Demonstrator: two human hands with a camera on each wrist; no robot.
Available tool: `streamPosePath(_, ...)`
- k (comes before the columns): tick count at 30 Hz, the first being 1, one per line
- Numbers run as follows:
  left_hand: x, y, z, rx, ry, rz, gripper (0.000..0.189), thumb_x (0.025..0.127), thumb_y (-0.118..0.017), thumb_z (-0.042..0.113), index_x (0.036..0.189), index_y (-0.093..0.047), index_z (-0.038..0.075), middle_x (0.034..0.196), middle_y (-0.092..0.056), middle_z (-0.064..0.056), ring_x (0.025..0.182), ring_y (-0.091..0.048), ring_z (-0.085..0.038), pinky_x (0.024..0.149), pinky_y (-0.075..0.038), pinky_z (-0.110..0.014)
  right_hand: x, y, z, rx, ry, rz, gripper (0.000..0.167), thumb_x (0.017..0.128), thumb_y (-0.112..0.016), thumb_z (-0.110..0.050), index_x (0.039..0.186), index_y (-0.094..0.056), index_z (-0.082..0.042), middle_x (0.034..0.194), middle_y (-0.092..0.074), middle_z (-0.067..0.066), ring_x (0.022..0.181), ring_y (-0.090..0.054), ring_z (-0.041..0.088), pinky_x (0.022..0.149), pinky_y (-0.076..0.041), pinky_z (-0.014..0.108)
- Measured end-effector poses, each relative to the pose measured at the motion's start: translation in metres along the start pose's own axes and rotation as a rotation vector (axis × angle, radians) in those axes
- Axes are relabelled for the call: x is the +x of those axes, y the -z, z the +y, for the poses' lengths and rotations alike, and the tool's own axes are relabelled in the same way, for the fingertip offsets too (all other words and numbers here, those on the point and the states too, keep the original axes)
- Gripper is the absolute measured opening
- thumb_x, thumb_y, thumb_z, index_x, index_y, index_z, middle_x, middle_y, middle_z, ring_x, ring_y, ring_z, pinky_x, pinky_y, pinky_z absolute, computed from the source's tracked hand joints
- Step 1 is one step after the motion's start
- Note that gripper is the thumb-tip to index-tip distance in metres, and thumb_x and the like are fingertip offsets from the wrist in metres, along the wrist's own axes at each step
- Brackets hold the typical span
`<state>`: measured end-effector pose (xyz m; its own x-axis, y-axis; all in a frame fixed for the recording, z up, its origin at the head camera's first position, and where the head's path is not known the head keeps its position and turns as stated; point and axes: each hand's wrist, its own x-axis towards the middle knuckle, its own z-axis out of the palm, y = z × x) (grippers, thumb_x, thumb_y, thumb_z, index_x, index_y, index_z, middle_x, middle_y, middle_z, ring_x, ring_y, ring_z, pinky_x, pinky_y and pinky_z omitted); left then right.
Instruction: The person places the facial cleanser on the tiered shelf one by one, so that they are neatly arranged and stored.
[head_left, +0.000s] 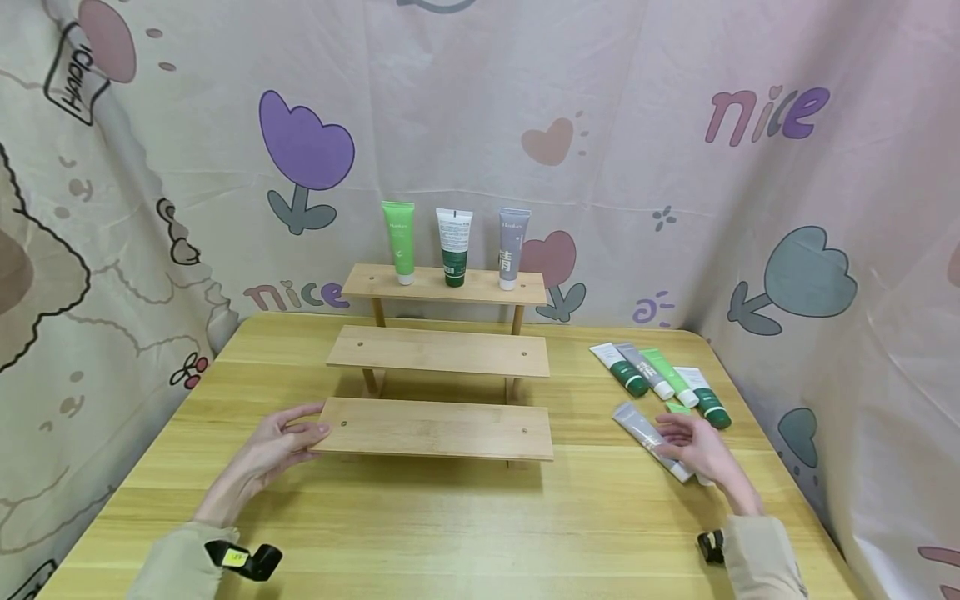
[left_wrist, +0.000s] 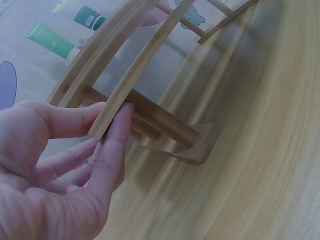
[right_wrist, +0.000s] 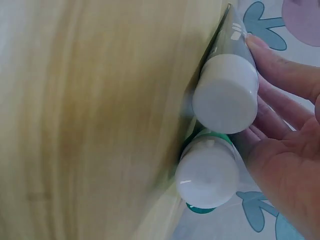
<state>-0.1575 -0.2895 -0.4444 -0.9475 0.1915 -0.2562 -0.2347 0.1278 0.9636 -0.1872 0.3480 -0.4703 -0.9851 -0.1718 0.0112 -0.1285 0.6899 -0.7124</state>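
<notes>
On the right of the pale wooden bench (head_left: 600, 525), a grey plastic tube (head_left: 637, 424) slants cap-end nearward, just left of the nearer right hand (head_left: 697, 447), fingers touching it, grip unclear, while the left hand (head_left: 273, 447) pinches a three-tier wooden stand (head_left: 438, 429).

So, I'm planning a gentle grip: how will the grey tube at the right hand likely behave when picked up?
The grey tube probably won't roll, since the end opposite its white cap is pressed flat. Its wall may give when squeezed, judging by that thin, tapering end. The cap looks smooth and rounded, so could slip when pinched.
</notes>
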Motion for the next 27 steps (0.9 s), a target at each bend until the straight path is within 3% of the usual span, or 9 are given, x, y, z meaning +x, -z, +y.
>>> streamPosePath(6, -0.001, 0.000, 0.000, -0.002, -0.004, 0.002, 0.076, 0.101, -0.061, 0.012, 0.155, -0.014, -0.012, 0.099, -0.067, 0.010, 0.091, -0.066, -0.003, 0.083, -0.063, -0.024, 0.002, -0.001, -0.005, -0.038, -0.027, -0.042, 0.051, 0.081, -0.081, -0.004, 0.123, -0.060, 0.017, 0.105, -0.071, 0.028, 0.094, -0.070, 0.031, 0.074, -0.056, 0.016)
streamPosePath(16, -0.002, 0.000, 0.001, -0.003, -0.004, 0.004, 0.075, 0.101, -0.061, 0.011, 0.155, -0.015, -0.013, 0.099, -0.067, 0.011, 0.091, -0.066, -0.003, 0.084, -0.063, -0.025, 0.005, -0.003, -0.007, -0.114, 0.019, -0.068, 0.040, 0.083, -0.080, -0.008, 0.115, -0.067, 0.013, 0.103, -0.073, 0.023, 0.090, -0.068, 0.023, 0.071, -0.055, 0.018)
streamPosePath(23, -0.001, 0.000, 0.001, -0.003, -0.005, 0.003, 0.074, 0.101, -0.061, 0.012, 0.155, -0.016, -0.013, 0.098, -0.068, 0.011, 0.091, -0.067, -0.002, 0.083, -0.063, -0.025, 0.005, -0.007, -0.010, -0.078, -0.005, -0.041, 0.037, 0.083, -0.080, -0.007, 0.114, -0.070, 0.010, 0.102, -0.074, 0.021, 0.085, -0.066, 0.011, 0.069, -0.054, 0.016)
streamPosePath(27, -0.001, 0.000, 0.000, -0.002, -0.003, 0.002, 0.074, 0.101, -0.061, 0.013, 0.155, -0.016, -0.012, 0.099, -0.067, 0.011, 0.091, -0.066, -0.002, 0.083, -0.063, -0.024, 0.006, -0.008, -0.012, -0.066, -0.032, -0.028, 0.037, 0.084, -0.079, -0.007, 0.115, -0.069, 0.010, 0.104, -0.074, 0.022, 0.087, -0.066, 0.012, 0.070, -0.054, 0.016)
